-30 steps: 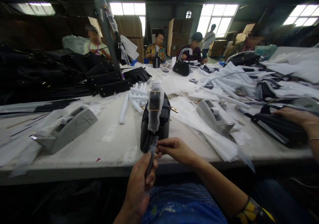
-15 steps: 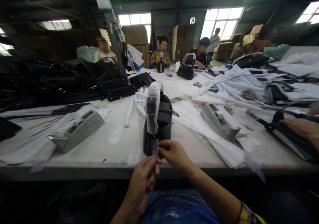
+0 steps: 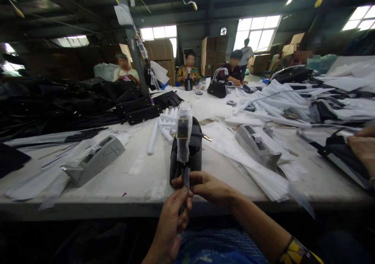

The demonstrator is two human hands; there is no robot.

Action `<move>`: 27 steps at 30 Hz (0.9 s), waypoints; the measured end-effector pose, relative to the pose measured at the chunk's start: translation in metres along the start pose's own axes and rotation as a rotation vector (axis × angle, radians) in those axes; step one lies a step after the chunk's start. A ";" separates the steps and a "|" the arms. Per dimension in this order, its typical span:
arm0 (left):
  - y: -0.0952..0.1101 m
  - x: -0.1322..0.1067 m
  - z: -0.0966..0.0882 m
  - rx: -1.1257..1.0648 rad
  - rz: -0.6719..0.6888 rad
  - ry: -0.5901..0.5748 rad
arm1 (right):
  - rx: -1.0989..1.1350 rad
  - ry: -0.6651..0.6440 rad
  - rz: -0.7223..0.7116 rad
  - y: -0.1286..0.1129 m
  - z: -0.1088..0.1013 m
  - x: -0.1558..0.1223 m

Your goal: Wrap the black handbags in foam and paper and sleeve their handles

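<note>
A small black handbag (image 3: 193, 154) stands upright on the white table (image 3: 140, 178) near its front edge. Its black strap (image 3: 185, 180) runs from the bag's top toward me, the upper part and its metal buckle wrapped in clear plastic film (image 3: 183, 137). My left hand (image 3: 172, 227) is closed round the strap's lower end, below the table edge. My right hand (image 3: 208, 185) pinches the strap just above it, right in front of the bag.
Grey tape dispensers sit at the left (image 3: 93, 160) and right (image 3: 256, 144). White paper rolls (image 3: 164, 125) and plastic sheets (image 3: 258, 170) litter the table. Black bags (image 3: 58, 99) pile up at the left. Another person's hand (image 3: 363, 148) rests on a black bag at the right. Several people work at the far end.
The camera tilted up slightly. My right hand slid closer over the strap, fingers now reaching across to its left side; my left hand keeps its hold lower down.
</note>
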State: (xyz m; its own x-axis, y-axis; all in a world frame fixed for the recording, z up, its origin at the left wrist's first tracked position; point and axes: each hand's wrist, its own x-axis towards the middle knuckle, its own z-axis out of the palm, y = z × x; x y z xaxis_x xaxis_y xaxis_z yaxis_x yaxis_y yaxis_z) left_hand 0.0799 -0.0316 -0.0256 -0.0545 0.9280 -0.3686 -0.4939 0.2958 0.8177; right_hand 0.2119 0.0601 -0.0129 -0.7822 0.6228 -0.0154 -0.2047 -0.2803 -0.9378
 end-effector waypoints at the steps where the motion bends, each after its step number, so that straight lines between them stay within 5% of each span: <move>1: 0.000 -0.001 0.000 -0.005 0.006 -0.001 | 0.094 -0.047 0.024 -0.002 0.000 -0.003; 6: -0.003 -0.003 0.006 0.058 0.052 0.016 | 0.289 -0.068 0.054 -0.004 0.018 -0.004; 11: -0.008 0.000 0.008 0.106 0.111 0.062 | -0.005 0.236 -0.032 0.006 0.028 0.001; 14: -0.009 0.002 0.006 0.102 0.124 0.053 | -0.097 0.242 -0.037 0.009 0.016 -0.005; 17: -0.009 0.005 0.002 0.151 0.177 0.057 | -0.307 0.435 -0.135 -0.001 0.002 -0.016; 19: -0.009 0.008 -0.001 0.204 0.194 0.056 | -0.449 0.634 -0.319 -0.020 -0.002 -0.019; 21: -0.010 0.012 -0.002 0.230 0.203 0.040 | -0.489 0.698 -0.475 -0.049 0.000 -0.012; 27: -0.005 0.015 0.000 0.301 0.298 -0.003 | -0.218 0.336 -0.422 -0.158 0.020 0.041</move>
State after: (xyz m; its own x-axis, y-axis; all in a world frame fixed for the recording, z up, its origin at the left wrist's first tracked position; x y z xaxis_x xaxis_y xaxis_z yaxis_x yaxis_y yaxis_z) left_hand 0.0818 -0.0188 -0.0348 -0.1534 0.9835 -0.0958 -0.1813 0.0673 0.9811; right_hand 0.2002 0.1157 0.1415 -0.4225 0.8554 0.2995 -0.3050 0.1770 -0.9358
